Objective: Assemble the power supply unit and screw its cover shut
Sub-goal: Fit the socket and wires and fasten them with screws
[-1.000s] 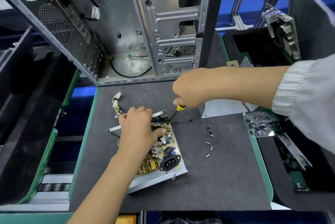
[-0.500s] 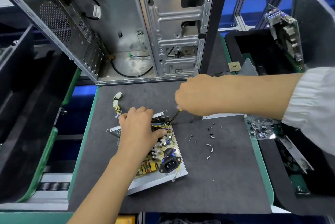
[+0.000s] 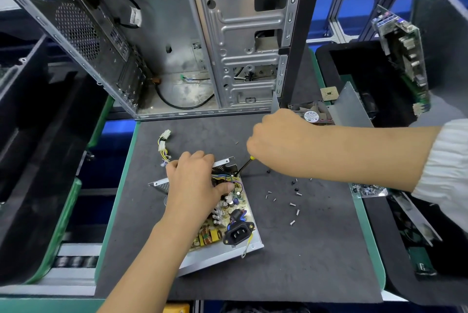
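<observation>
On the mat (image 3: 291,262) — right hand (image 3: 281,138), screwdriver (image 3: 243,166), open power supply (image 3: 228,221).

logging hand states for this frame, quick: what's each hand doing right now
Left hand: rests on the circuit board, thumb pressing it; nothing gripped.
Right hand: fingers curled round the screwdriver, tip at the board's far corner.
</observation>
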`<state>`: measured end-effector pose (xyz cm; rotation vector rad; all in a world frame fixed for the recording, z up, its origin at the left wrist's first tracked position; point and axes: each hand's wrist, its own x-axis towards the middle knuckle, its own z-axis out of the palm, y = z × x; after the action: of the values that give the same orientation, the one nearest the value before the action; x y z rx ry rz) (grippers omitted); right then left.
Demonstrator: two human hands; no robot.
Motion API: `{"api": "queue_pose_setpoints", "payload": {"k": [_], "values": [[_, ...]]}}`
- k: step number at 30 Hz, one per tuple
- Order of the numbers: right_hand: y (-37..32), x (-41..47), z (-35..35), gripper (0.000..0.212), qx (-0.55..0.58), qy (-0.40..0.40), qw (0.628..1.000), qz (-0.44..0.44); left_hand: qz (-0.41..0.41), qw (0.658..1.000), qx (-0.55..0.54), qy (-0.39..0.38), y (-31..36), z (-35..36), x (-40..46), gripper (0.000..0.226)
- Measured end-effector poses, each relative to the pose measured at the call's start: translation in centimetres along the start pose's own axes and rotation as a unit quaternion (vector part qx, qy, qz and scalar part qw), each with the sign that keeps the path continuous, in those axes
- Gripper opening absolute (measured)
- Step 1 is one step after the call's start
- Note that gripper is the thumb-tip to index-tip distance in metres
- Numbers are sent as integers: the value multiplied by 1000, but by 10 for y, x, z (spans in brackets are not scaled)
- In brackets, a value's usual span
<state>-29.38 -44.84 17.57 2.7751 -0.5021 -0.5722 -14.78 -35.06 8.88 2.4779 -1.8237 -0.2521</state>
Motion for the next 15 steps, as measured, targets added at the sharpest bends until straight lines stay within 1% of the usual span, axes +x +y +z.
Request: {"api": "queue_pose_setpoints", "payload": {"k": [2, 6, 12, 15], "values": [[1, -2, 3, 36, 6, 14, 1000, 5, 1, 1000, 1, 1, 0, 0, 0, 53], [1, -3, 4, 25, 33, 36, 999, 17, 2, 1000, 4, 1, -1, 0, 0, 54], [-4, -5, -3, 24, 36, 62, 997, 8, 2, 1000, 2, 6, -1, 0, 0, 54], [-4, -3, -7, 38, 34, 66, 997, -10, 3, 1000, 2, 10, -1, 0, -1, 54]]}}
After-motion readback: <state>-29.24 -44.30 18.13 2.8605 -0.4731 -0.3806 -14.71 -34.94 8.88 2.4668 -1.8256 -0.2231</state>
